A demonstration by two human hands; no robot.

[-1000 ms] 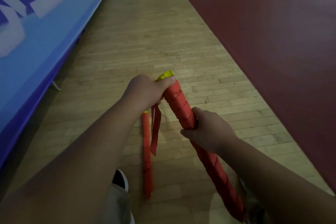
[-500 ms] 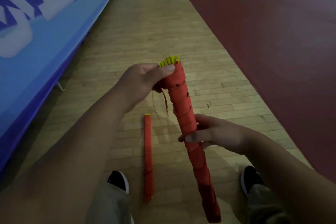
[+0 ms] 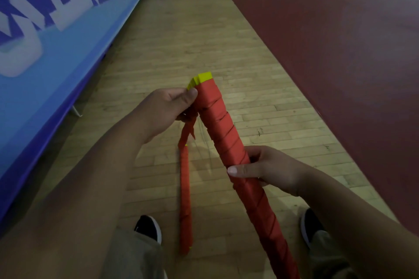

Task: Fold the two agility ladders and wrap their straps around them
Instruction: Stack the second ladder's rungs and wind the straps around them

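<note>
I hold a folded agility ladder (image 3: 224, 129) slanted in front of me, its yellow rungs bundled and spirally wrapped in red strap, yellow ends showing at the top. My left hand (image 3: 165, 108) grips the top end, thumb on the wrap, with a loose strap end (image 3: 187, 132) hanging below my fingers. My right hand (image 3: 267, 169) grips the bundle at its middle. A second wrapped ladder (image 3: 185, 199) lies flat on the wooden floor (image 3: 172, 36) between my feet.
A blue banner board (image 3: 56, 41) with white lettering runs along the left. Dark red court flooring (image 3: 328, 41) fills the right. My two black shoes (image 3: 148, 230) stand on the wooden strip either side of the floor bundle.
The held bundle was raised more upright, then tilted again. The loose strap end got shorter, then hangs a little lower now. My right hand shifted its grip along the middle.
</note>
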